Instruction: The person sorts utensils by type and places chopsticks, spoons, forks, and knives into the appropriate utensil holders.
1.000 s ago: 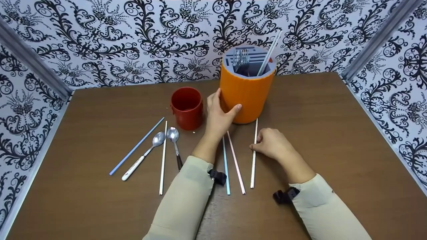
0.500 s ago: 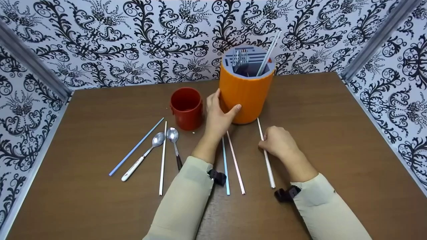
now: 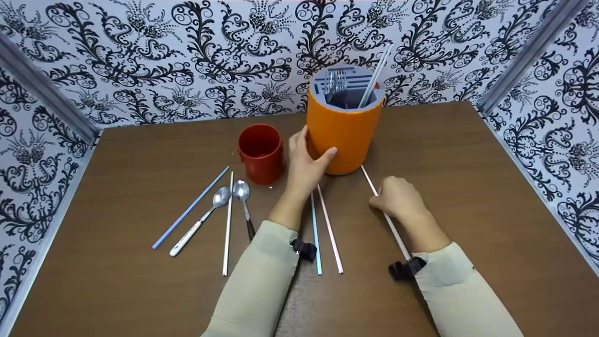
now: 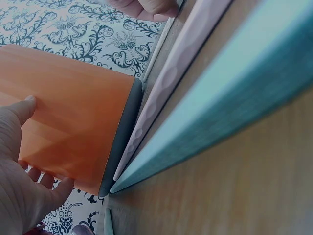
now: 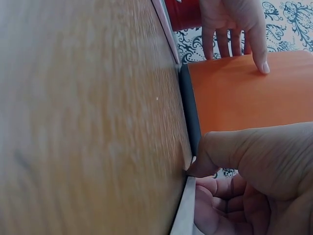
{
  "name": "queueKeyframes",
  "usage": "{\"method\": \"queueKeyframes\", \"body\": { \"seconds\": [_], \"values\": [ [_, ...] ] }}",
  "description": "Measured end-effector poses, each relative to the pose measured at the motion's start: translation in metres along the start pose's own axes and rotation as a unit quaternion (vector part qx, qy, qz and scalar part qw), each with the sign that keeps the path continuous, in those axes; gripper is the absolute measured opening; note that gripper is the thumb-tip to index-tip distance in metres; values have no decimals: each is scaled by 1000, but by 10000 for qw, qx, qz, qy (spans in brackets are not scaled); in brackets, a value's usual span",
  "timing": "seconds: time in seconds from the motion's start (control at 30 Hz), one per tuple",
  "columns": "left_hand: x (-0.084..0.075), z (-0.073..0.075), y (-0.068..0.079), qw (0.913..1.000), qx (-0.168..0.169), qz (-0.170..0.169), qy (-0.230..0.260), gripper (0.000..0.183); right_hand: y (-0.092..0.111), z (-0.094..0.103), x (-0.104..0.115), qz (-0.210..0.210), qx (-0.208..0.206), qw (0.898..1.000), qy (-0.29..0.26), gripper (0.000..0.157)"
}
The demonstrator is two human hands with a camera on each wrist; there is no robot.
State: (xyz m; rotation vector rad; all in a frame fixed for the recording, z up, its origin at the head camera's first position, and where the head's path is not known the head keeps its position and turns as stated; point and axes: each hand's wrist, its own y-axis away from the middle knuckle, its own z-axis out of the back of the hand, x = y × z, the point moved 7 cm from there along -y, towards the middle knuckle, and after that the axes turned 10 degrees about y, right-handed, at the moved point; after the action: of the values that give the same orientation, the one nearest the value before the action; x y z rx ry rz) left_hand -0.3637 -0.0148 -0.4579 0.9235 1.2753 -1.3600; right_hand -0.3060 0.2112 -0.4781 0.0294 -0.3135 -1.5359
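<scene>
My left hand (image 3: 306, 171) grips the lower left side of an orange utensil holder (image 3: 344, 135), thumb across the front and fingers round the side. Forks (image 3: 334, 84) and pale chopsticks (image 3: 376, 77) stick up from its grey slotted top. To the holder's right, my right hand (image 3: 398, 199) pinches a white chopstick (image 3: 397, 235) between thumb and curled fingers. That chopstick slants low along the table, its far tip near the holder's base and its near end reaching the right wrist. A pink chopstick (image 3: 330, 229) and a light blue chopstick (image 3: 316, 229) lie beside my left forearm.
Left of the holder stands a red cup (image 3: 262, 168). In front of it lie a blue chopstick (image 3: 192, 206), a white-handled spoon (image 3: 187, 236), another white chopstick (image 3: 228, 229) and a dark-handled spoon (image 3: 241, 189), partly behind the left sleeve. A patterned wall backs the table.
My right hand has shifted right with the white chopstick, whose near end has swung rightward while its far tip stays by the holder. The left hand keeps its grip.
</scene>
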Motion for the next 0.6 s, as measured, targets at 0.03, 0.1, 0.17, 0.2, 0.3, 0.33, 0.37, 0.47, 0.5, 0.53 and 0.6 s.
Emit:
{"method": "queueKeyframes", "body": {
  "seconds": [0.03, 0.1, 0.17, 0.2, 0.3, 0.33, 0.37, 0.47, 0.5, 0.53, 0.6],
  "values": [
    [0, 0, 0, 10000, -7, 12, 6, 86, 0, 0, -1, -22, 7, 10000, 25, 29],
    [0, -1, 0, 10000, -1, 33, 11, 86, 0, 1, -3, -56, 6, 10000, 47, 28],
    [0, -1, 0, 10000, 11, 46, 18, 86, 0, 1, -5, -66, 9, 10000, 59, 26],
    [0, -1, 0, 10000, 17, 54, 24, 86, 0, 2, -5, -79, 24, 9999, 59, 25],
    [0, -1, 0, 10000, 36, 66, 50, 86, 0, 3, -8, -113, 82, 9999, 31, 22],
    [0, -1, 0, 10000, 35, 65, 48, 86, 0, 4, -9, -118, 106, 9999, 17, 21],
    [0, -1, 0, 10000, 32, 61, 48, 86, 0, 4, -9, -112, 126, 9999, 6, 19],
    [0, 0, 0, 10000, 16, 39, 38, 87, 0, 7, -11, -63, 167, 9998, -84, 15],
    [0, 0, 0, 10000, 17, 39, 35, 87, 0, 9, -11, -39, 168, 9998, -113, 13],
    [-1, 0, 0, 10000, 17, 37, 27, 87, 1, 10, -11, -12, 166, 9997, -152, 12],
    [-1, 0, 1, 10000, 24, 40, 18, 87, 1, 13, -13, 38, 133, 9996, -249, 11]
  ]
}}
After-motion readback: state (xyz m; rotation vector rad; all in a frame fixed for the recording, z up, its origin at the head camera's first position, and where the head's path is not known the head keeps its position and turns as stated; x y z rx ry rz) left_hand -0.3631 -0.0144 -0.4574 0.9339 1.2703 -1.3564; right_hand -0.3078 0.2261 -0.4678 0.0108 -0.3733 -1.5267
